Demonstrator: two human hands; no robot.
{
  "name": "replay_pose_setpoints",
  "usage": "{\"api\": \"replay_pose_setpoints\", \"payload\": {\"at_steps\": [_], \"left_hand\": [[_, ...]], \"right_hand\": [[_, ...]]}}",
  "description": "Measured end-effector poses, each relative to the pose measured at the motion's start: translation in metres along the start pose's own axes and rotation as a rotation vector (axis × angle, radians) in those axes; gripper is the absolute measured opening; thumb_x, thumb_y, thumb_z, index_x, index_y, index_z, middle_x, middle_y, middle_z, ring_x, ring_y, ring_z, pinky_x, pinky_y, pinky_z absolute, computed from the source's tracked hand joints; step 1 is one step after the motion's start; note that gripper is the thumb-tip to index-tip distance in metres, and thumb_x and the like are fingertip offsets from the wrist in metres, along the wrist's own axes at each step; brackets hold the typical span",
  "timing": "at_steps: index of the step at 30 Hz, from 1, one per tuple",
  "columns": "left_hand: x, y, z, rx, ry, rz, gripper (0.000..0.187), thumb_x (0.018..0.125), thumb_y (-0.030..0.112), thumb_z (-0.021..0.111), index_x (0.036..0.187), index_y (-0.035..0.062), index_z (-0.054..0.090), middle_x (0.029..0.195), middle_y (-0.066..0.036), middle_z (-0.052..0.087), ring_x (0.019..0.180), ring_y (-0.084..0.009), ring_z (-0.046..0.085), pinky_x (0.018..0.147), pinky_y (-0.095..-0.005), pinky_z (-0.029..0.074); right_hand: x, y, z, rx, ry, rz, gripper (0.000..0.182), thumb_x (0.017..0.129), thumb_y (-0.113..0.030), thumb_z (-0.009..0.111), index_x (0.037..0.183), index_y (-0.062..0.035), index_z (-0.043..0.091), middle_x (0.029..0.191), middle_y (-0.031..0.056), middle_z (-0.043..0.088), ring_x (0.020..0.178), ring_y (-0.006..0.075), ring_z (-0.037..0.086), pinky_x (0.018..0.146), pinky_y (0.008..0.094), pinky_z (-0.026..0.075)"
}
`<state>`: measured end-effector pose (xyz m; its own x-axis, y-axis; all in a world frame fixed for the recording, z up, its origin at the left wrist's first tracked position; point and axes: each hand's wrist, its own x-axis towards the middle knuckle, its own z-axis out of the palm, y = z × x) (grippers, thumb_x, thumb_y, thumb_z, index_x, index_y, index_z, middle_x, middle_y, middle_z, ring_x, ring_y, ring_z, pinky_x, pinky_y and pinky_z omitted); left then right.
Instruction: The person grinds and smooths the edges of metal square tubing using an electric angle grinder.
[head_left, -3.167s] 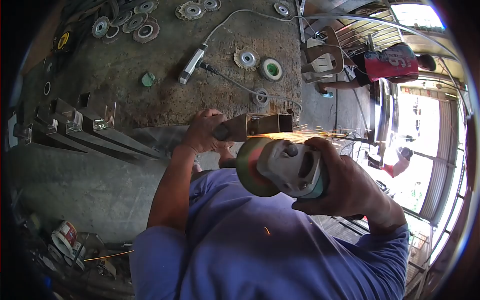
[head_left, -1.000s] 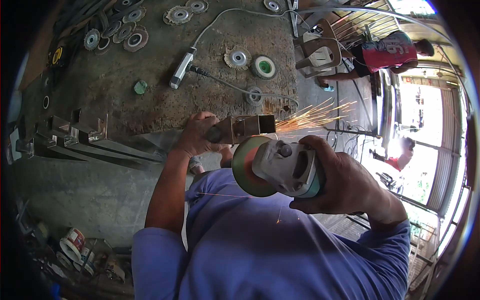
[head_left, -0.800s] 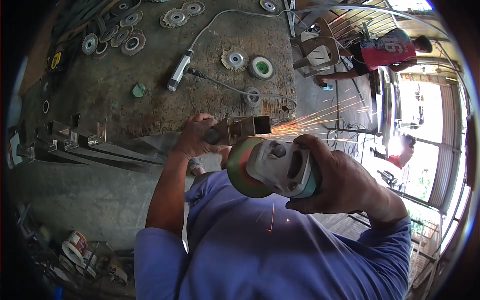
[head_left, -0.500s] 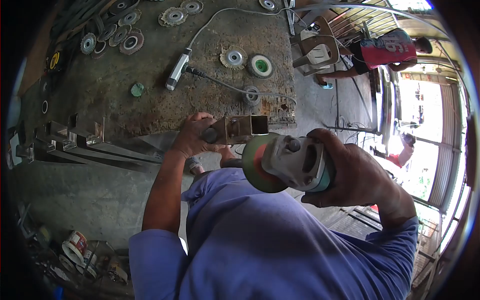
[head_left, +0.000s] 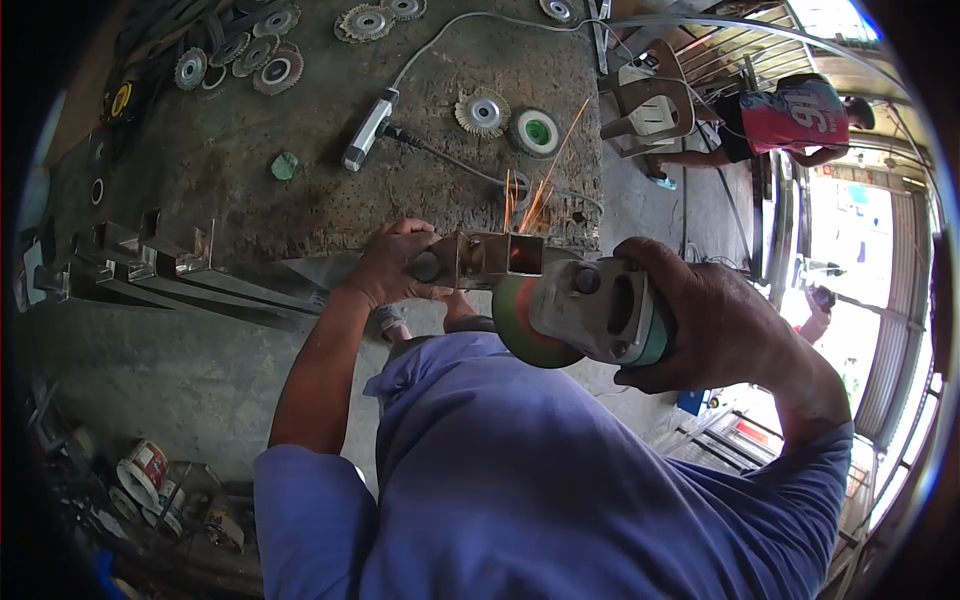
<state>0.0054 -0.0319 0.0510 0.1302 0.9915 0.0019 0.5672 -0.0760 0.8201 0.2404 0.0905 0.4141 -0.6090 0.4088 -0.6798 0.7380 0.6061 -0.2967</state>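
Observation:
My left hand is wrapped round a brownish metal piece with a square open end, at the front edge of the worktable. In my right hand is an angle grinder. Its green and red disc reaches the underside of the square end, and orange sparks fly up over the table edge. The exact contact spot is hidden.
Grinding discs and a corded tool lie on the worktable. Metal tubes jut out at the left. Beyond a chair a person is walking. Buckets stand lower left.
Sparks have appeared at the metal piece. The grinder has moved slightly up and right against it. The other person has straightened up from a bent, reaching posture.

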Motion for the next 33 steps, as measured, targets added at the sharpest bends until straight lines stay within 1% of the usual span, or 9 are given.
{"api": "replay_pose_setpoints", "payload": {"at_steps": [4, 10, 13, 16, 19, 22, 25, 28, 33], "left_hand": [[0.001, 0.0, -0.002, -0.015, -0.031, -0.01, 0.074, 0.056, 0.04, 0.096, 0.121, 0.0159, 0.068, 0.13, -0.011, 0.06, 0.123, -0.0315, 0.056, 0.106, -0.0429, 0.045], [0.001, 0.0, -0.001, -0.062, -0.027, -0.035, 0.076, 0.055, 0.039, 0.096, 0.122, 0.0162, 0.068, 0.13, -0.011, 0.059, 0.123, -0.0317, 0.056, 0.107, -0.0438, 0.044], [0.001, 0.004, -0.002, 0.011, -0.02, -0.034, 0.077, 0.055, 0.039, 0.096, 0.123, 0.0164, 0.068, 0.13, -0.011, 0.059, 0.123, -0.0322, 0.056, 0.106, -0.0442, 0.045], [0.001, 0.003, -0.001, -0.011, -0.023, -0.059, 0.077, 0.056, 0.04, 0.096, 0.123, 0.0167, 0.068, 0.13, -0.011, 0.059, 0.123, -0.0324, 0.055, 0.107, -0.044, 0.044], [0.001, 0.005, -0.003, -0.011, -0.035, -0.063, 0.076, 0.056, 0.043, 0.095, 0.122, 0.0172, 0.068, 0.131, -0.012, 0.058, 0.124, -0.033, 0.055, 0.108, -0.0441, 0.043], [0.0, 0.004, -0.002, 0.005, -0.029, -0.047, 0.078, 0.057, 0.045, 0.095, 0.124, 0.0169, 0.067, 0.132, -0.013, 0.057, 0.124, -0.034, 0.055, 0.108, -0.0447, 0.043], [0.0, 0.002, -0.002, 0.008, -0.031, -0.051, 0.081, 0.057, 0.047, 0.094, 0.127, 0.0168, 0.066, 0.132, -0.013, 0.057, 0.123, -0.0349, 0.055, 0.108, -0.0454, 0.043], [0.0, -0.004, 0.003, -0.009, -0.014, -0.035, 0.084, 0.058, 0.048, 0.093, 0.13, 0.0168, 0.064, 0.131, -0.014, 0.057, 0.123, -0.0344, 0.055, 0.109, -0.0456, 0.042], [-0.001, -0.008, 0.009, 0.015, 0.016, -0.017, 0.085, 0.059, 0.048, 0.092, 0.133, 0.0177, 0.063, 0.131, -0.014, 0.058, 0.125, -0.0332, 0.054, 0.109, -0.0449, 0.041]], "right_hand": [[0.004, 0.002, -0.005, -0.074, 0.034, -0.053, 0.095, 0.06, -0.027, 0.094, 0.138, -0.0093, 0.042, 0.099, 0.0179, 0.072, 0.088, 0.0413, 0.072, 0.077, 0.0467, 0.059], [0.01, 0.005, -0.012, -0.098, 0.004, -0.074, 0.093, 0.06, -0.027, 0.093, 0.137, -0.01, 0.043, 0.097, 0.0181, 0.072, 0.087, 0.0412, 0.072, 0.077, 0.0473, 0.058], [0.011, 0.003, -0.017, -0.129, 0.038, -0.144, 0.084, 0.068, -0.029, 0.088, 0.136, -0.0066, 0.043, 0.088, 0.0195, 0.071, 0.081, 0.0407, 0.072, 0.067, 0.0488, 0.056], [0.014, -0.001, -0.023, -0.155, -0.002, -0.133, 0.085, 0.068, -0.03, 0.088, 0.136, -0.0059, 0.043, 0.085, 0.0199, 0.071, 0.081, 0.0412, 0.072, 0.068, 0.0488, 0.055], [0.014, -0.001, -0.024, -0.149, -0.034, -0.104, 0.086, 0.068, -0.03, 0.088, 0.137, -0.0051, 0.043, 0.084, 0.0203, 0.071, 0.08, 0.041, 0.072, 0.068, 0.0485, 0.055], [0.015, -0.005, -0.028, -0.096, -0.096, 0.004, 0.095, 0.06, -0.033, 0.094, 0.138, -0.0106, 0.044, 0.097, 0.0195, 0.072, 0.091, 0.0422, 0.071, 0.078, 0.0485, 0.057], [0.013, -0.014, -0.033, -0.095, -0.129, 0.043, 0.095, 0.061, -0.034, 0.094, 0.138, -0.0091, 0.044, 0.097, 0.0204, 0.072, 0.092, 0.042, 0.071, 0.078, 0.048, 0.056], [0.012, -0.008, -0.026, -0.096, -0.063, -0.034, 0.095, 0.061, -0.034, 0.094, 0.138, -0.0077, 0.044, 0.098, 0.0209, 0.072, 0.093, 0.0415, 0.072, 0.079, 0.0469, 0.056], [-0.001, -0.007, -0.02, -0.034, -0.041, -0.02, 0.093, 0.06, -0.032, 0.094, 0.136, -0.0065, 0.046, 0.099, 0.0204, 0.072, 0.093, 0.0405, 0.072, 0.081, 0.0451, 0.056]]}}
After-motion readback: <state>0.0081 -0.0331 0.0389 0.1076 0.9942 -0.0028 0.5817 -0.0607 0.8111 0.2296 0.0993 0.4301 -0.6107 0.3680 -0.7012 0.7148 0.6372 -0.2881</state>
